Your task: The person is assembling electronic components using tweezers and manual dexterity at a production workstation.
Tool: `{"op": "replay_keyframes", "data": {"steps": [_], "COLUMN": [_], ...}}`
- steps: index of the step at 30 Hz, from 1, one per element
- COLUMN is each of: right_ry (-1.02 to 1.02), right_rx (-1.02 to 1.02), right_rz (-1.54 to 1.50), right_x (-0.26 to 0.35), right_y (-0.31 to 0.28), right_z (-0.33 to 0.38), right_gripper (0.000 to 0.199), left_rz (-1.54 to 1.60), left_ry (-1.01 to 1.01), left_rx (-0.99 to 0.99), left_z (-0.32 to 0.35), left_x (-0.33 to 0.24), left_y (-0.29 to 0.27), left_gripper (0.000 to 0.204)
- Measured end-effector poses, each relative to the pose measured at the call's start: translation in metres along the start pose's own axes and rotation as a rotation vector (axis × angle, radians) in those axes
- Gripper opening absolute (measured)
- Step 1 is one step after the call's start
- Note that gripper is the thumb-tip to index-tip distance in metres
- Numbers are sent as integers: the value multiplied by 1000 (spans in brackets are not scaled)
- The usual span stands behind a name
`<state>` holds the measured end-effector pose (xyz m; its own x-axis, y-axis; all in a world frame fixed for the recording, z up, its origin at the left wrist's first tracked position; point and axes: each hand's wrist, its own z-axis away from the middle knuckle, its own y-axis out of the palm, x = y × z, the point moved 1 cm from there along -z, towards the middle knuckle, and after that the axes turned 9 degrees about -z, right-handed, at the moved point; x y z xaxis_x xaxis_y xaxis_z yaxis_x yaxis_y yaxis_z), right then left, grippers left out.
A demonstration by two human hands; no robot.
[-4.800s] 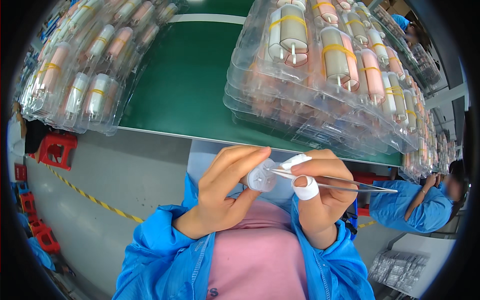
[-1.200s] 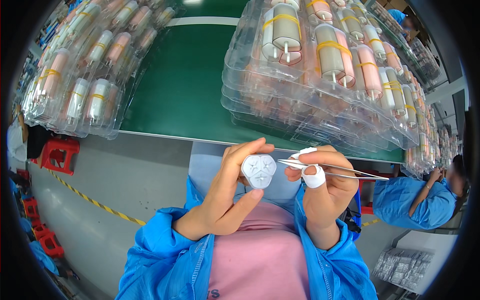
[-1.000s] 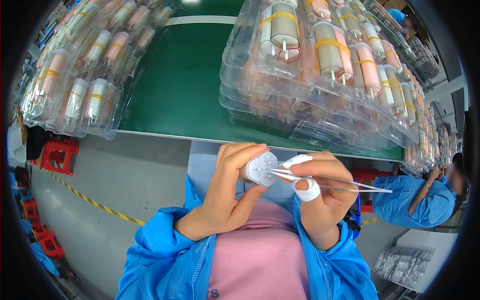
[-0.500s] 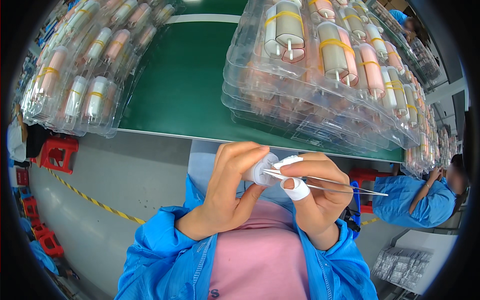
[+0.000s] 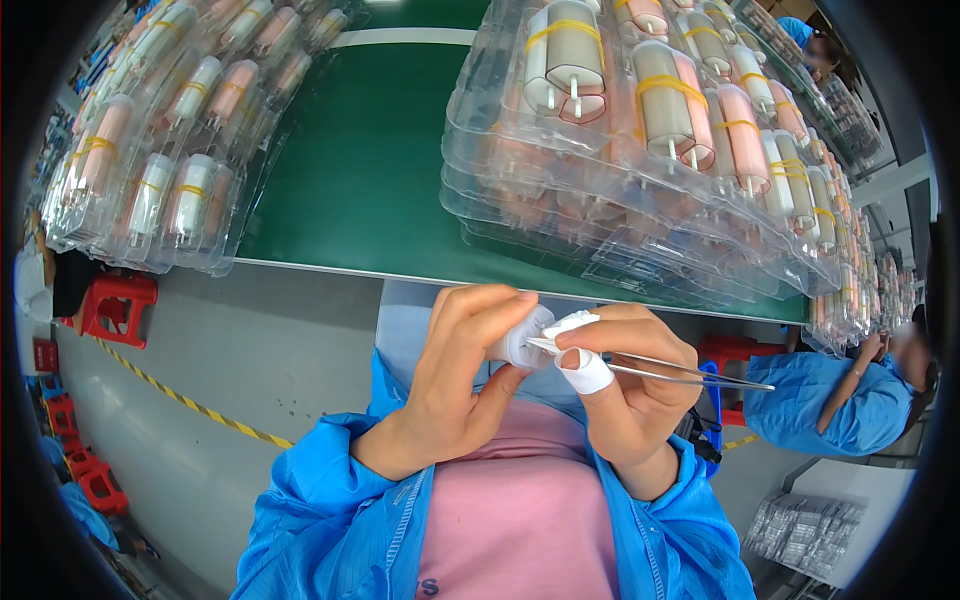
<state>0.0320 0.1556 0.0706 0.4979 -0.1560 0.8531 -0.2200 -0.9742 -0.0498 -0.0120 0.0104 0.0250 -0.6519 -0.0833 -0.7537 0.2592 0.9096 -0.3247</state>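
My left hand (image 5: pixel 462 365) is wrapped round a whitish translucent plastic cylinder (image 5: pixel 522 343), its open-looking end turned to the right. White tape covers the thumb and a fingertip of my right hand (image 5: pixel 640 385), which pinches a pair of metal tweezers (image 5: pixel 690 374). The tweezers' tips reach the cylinder's end; whether they grip anything there is too small to tell. Both hands are held in front of my chest, just off the table's near edge.
A green table (image 5: pixel 350 150) lies ahead. Stacked clear plastic trays (image 5: pixel 560 190) of banded white, grey and pink cylinders stand right, more trays (image 5: pixel 150 190) left. A red stool (image 5: pixel 118 308) stands left on the floor; a person in blue (image 5: pixel 835 400) sits at the right.
My right thumb and fingers have shifted slightly left along the tweezers, nearer the cylinder. My left hand and the cylinder stay almost in place.
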Motion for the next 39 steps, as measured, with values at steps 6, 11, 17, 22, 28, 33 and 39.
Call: {"op": "replay_keyframes", "data": {"steps": [6,11,17,22,28,33,39], "right_ry": [-21,-7,-20,16,-5,-7,-19], "right_rx": [-22,-49,0,-24,-62,-37,4], "right_rz": [-12,-48,21,-29,-48,-8,48], "right_x": [-4,-3,-3,-1,-1,0,-2], "right_y": [1,2,1,1,2,1,0], "right_z": [0,1,-1,1,1,1,0], "right_gripper": [15,15,16,15,14,14,13], "left_rz": [-30,-9,-22,-32,-12,-10,-40], "left_ry": [6,8,-4,11,24,18,28], "left_rx": [-4,-3,-4,-1,-9,-12,-14], "left_z": [-2,-2,-1,-2,-2,-1,-1], "left_x": [0,1,1,1,0,1,2], "left_y": [-2,-2,-2,-4,-3,-2,-1], "left_gripper": [59,58,58,58,58,58,58]}}
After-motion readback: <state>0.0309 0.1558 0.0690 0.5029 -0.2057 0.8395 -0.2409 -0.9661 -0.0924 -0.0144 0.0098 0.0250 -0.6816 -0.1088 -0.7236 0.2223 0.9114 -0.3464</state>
